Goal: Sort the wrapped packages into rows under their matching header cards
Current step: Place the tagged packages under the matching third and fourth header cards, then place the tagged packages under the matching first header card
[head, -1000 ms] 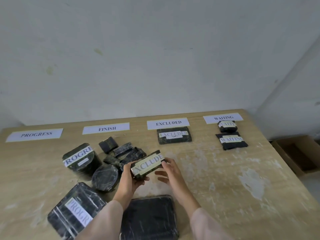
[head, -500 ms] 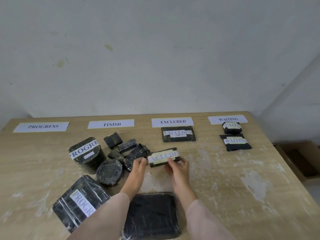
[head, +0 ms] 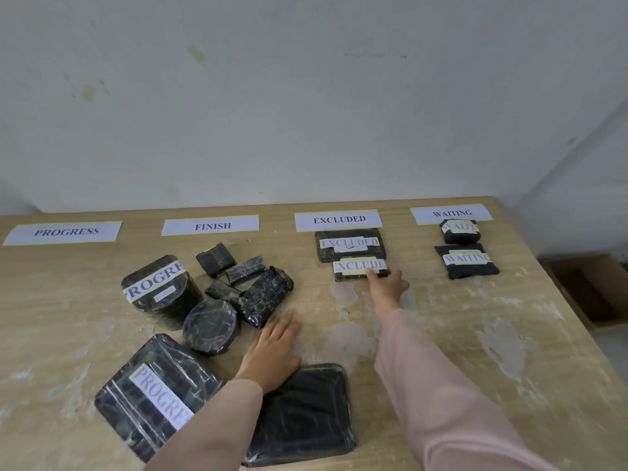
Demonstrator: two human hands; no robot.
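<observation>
Small wrapped package marked EXCLUDED (head: 360,268) flat on the table (head: 475,328), just below a larger EXCLUDED package (head: 350,244) under the EXCLUDED card (head: 338,220) — right hand (head: 387,286) fingertips touching its near edge, grip loose, not clasping. Left hand (head: 272,348) flat, open — resting beside unsorted packages (head: 244,283).

One head-worn camera (wide-angle) looks forward and down across the table (head: 441,334) toward the wall (head: 306,96).

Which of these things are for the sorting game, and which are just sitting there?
For the sorting: header cards PROGRESS, FINISH, EXCLUDED, WAITING; the small EXCLUDED package under the right hand; the unsorted pile.

Just there: cardboard box beside the table; the wall.
</observation>
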